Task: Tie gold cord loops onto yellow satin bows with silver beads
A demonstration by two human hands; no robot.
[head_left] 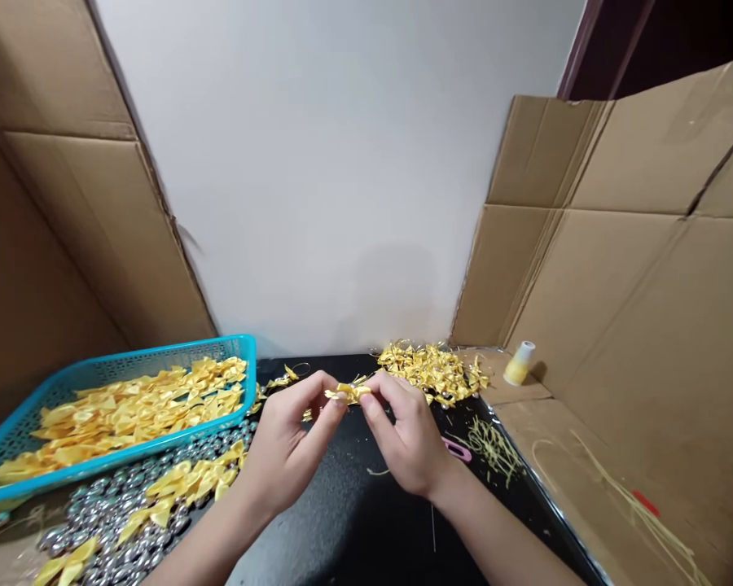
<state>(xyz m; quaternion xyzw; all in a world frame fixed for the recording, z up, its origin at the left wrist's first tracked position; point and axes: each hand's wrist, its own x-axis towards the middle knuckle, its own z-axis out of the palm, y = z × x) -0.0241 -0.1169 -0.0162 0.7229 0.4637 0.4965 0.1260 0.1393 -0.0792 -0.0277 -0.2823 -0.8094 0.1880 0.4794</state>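
Between both hands, above the black tabletop (318, 505), is a small yellow ribbon bow (349, 394). My left hand (293, 435) pinches its left end between thumb and fingers. Its right end is gripped by my right hand (406, 427), also thumb against finger. Just beyond my right hand lies a heap of yellow bows with beads and thread ends (433, 370). Partly covered by that hand is a pink-handled tool (458, 448). Left of my left hand, loose yellow bows (189, 480) rest on silvery beads (122, 509).
A turquoise basket (252, 358) full of yellow bows stands at left. Cut thread scraps (494, 448) lie at right, near a spool of yellow thread (519, 364). Long yellow strands (641, 505) rest on cardboard. Cardboard panels (635, 268) and a pale wall (342, 163) enclose the table.
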